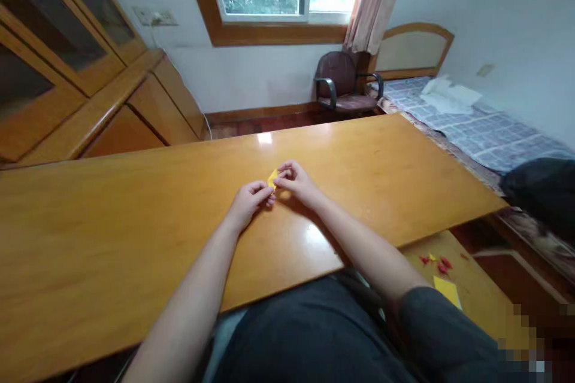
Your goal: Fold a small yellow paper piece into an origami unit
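Note:
A small folded piece of yellow paper [272, 178] is held just above the wooden table [135, 221], between my two hands. My left hand [251, 201] pinches its lower left side with thumb and fingers. On the right side, my right hand [296, 182] grips the paper between thumb and fingertips. Fingers cover part of the paper, so its exact folded shape is hard to make out.
A lower wooden surface at the right bears several small red folded pieces [443, 266] and a stack of yellow paper [447, 291]. Beyond the table stand a chair [338, 81], a bed [498, 131] and a wooden cabinet [144, 108].

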Action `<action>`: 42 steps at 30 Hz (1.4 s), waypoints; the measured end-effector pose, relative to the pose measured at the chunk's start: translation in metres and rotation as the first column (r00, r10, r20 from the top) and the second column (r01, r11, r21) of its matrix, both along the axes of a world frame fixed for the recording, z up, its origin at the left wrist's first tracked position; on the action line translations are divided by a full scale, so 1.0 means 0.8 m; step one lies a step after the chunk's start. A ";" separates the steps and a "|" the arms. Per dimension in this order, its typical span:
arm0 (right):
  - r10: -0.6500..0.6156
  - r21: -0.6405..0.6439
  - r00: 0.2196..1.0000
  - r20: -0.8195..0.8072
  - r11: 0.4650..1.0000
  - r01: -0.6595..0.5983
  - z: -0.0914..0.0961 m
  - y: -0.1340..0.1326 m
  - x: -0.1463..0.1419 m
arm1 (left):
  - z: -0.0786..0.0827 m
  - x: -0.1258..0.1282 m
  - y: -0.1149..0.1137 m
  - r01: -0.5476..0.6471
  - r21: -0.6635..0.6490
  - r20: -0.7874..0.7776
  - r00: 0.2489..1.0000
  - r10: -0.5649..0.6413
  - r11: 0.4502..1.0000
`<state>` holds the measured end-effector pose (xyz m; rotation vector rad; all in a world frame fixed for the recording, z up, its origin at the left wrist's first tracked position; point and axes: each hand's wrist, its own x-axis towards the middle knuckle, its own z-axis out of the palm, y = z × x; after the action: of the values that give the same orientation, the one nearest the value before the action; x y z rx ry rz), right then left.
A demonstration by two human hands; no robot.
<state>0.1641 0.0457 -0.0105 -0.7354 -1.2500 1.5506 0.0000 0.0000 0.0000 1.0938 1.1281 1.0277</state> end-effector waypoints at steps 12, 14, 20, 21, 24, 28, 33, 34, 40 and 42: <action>-0.047 0.059 0.999 -0.001 0.997 0.047 -0.002 0.001 0.002 | -0.002 -0.001 0.002 0.004 0.011 -0.002 1.000 -0.004 1.000; -0.055 0.076 0.998 -0.002 0.996 0.055 -0.003 0.001 0.002 | -0.002 -0.001 0.002 0.004 0.016 -0.004 1.000 -0.004 1.000; -0.090 0.113 0.996 0.001 0.990 0.090 -0.001 0.001 0.003 | -0.004 -0.002 0.003 -0.003 0.006 0.007 1.000 0.003 1.000; -0.101 0.113 0.995 0.002 0.989 0.100 -0.001 0.001 0.004 | -0.005 -0.003 0.003 -0.002 0.005 0.010 1.000 0.002 1.000; -0.120 0.111 0.993 0.001 0.987 0.119 -0.001 0.003 0.006 | -0.008 -0.003 0.003 0.001 0.005 0.007 1.000 -0.001 1.000; -0.129 0.124 0.992 0.007 0.984 0.128 -0.004 0.005 0.006 | -0.006 -0.002 0.001 0.015 0.015 -0.002 1.000 -0.015 1.000; -0.061 0.128 0.998 0.033 0.990 0.056 -0.005 0.002 0.001 | -0.002 0.000 0.002 0.006 0.023 -0.013 1.000 -0.006 1.000; -0.046 0.130 0.998 0.045 0.991 0.040 -0.005 0.001 0.000 | -0.003 0.000 0.002 -0.001 0.031 -0.021 1.000 0.001 1.000; -0.014 0.161 0.998 0.060 0.987 0.005 -0.005 -0.002 0.001 | -0.005 -0.002 0.001 -0.028 0.034 0.004 1.000 0.028 0.999; -0.010 0.163 0.999 0.051 0.987 0.002 -0.005 -0.002 0.001 | -0.005 -0.002 0.001 -0.027 0.025 0.018 0.999 0.026 0.999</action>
<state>0.1648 0.0443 -0.0146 -0.6761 -1.3933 1.4134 -0.0016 0.0008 -0.0038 1.0907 1.1210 1.0733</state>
